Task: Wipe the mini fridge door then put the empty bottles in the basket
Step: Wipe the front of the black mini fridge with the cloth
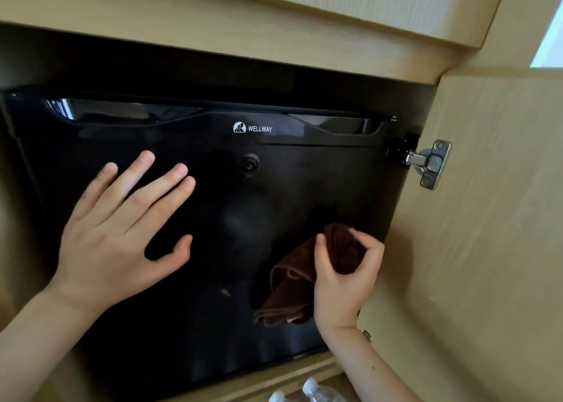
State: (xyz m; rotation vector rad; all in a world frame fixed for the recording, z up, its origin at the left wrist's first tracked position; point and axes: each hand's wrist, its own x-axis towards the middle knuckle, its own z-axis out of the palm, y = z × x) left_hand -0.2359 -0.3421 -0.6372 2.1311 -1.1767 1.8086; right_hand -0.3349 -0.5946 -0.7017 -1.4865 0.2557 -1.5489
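The right grip is pinching a bunched brown cloth between thumb and curled fingers, holding it at the lower right part of the black mini fridge door; the upper wad is sitting inside the curl of the fingers and is partly hidden, while loose folds are hanging down to the left of the wrist; whether the cloth is pressing on the door or only brushing it is hard to tell. The left grip is lying wide and flat against the left half of the door, fingers straight and spread, holding nothing; both forearms are running off the bottom edge.

Between and above the two, a round lock is showing dimly on the glossy panel; a white WELLWAY logo is sitting on the top band; a pale speck is showing low on the door, too small to identify.

The fridge is standing inside a pale wooden cabinet, its body hidden behind the door and in shadow; the cabinet door is standing open at the right on a metal hinge.

At the bottom edge the tops of two clear plastic bottles are peeking in, below the fridge and apart from both grips; their bodies are cut off, so their contents cannot be told.
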